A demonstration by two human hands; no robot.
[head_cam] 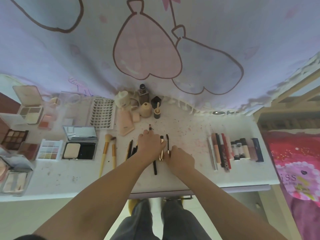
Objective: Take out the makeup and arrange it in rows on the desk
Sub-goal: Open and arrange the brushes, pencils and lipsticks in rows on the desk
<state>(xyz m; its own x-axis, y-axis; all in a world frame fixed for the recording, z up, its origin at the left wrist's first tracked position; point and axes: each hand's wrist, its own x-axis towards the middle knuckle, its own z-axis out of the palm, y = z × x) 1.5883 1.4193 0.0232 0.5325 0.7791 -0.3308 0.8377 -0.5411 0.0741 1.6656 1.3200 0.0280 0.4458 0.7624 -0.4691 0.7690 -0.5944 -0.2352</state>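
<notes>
A row of slim pencils [131, 149] is laid on the desk [190, 174], long axes pointing away from the body. A pencil tip is pinched by the left hand [150, 144]; the gold brush [162, 149], just beside, is gripped by the right hand [180, 159], the nearer one.

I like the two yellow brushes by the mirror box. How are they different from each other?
The left brush is longer, its handle reaching nearer the desk's front edge; the right brush is shorter. The left brush has a big, fluffy, pale peach head; the right brush has a small, dark head. Both have yellow handles, lie flat side by side, and point their bristles away from the person.
</notes>
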